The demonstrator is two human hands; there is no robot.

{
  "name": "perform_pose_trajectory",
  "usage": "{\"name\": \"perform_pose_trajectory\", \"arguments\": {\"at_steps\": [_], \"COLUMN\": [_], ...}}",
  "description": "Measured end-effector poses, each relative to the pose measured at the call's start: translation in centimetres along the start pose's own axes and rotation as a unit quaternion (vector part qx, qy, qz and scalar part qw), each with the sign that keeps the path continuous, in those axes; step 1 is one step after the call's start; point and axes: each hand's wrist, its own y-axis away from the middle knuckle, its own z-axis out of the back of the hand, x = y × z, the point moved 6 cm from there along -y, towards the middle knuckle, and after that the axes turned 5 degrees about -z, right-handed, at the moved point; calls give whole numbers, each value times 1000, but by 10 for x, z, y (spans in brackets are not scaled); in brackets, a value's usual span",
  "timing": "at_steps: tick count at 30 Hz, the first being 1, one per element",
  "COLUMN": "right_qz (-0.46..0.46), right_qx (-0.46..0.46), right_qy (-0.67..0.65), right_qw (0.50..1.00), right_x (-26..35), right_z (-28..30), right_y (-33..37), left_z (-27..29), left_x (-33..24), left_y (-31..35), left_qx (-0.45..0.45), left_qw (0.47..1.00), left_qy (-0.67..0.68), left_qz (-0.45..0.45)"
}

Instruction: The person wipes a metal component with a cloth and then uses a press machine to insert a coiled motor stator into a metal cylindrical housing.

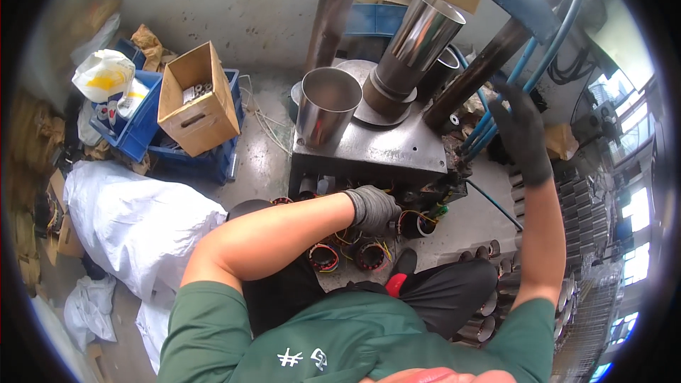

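Head view has the work partway along, as far as I can judge: 1 shiny sleeve stands upright on the press bed, while at least 3 wound cores with loose leads sit on the floor below. None of those 3 appears to have a bright sleeve around it, so that part looks undone; whether anything is inside the sleeve cannot be made out. Behind it, a taller tube is set on a dark collar. More metal tubes lie in rows at the right, seemingly stock, though how many are finished is not clear. The left grip, grey-gloved with fingers curled, is just beside the nearest core, in front of the press bed; I cannot tell whether it is closed on a lead or on nothing. The right grip, darker-gloved and blurred, is raised near the blue hoses; whether it grasps anything cannot be told. That nearest core has a dark round wall, a paler rim and thin yellow leads. The 2 other cores, a left one and a right one, show reddish windings and spread, tangled wires.
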Motion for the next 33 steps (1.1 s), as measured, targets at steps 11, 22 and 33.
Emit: {"name": "perform_pose_trajectory", "arguments": {"at_steps": [11,22,33], "right_qz": [-3,-214,-320], "right_qx": [236,474,80], "right_qy": [101,-168,-596], "right_qw": [967,838,732], "right_x": [-28,-50,-44], "right_z": [-138,-116,-137], "right_y": [-223,-123,108], "left_z": [2,17,27], "left_x": [31,20,42], "left_y": [-14,13,32], "left_qx": [-69,-47,-130], "left_qw": [997,999,991], "left_qy": [-38,-16,-27], "left_qz": [21,-16,11]}}
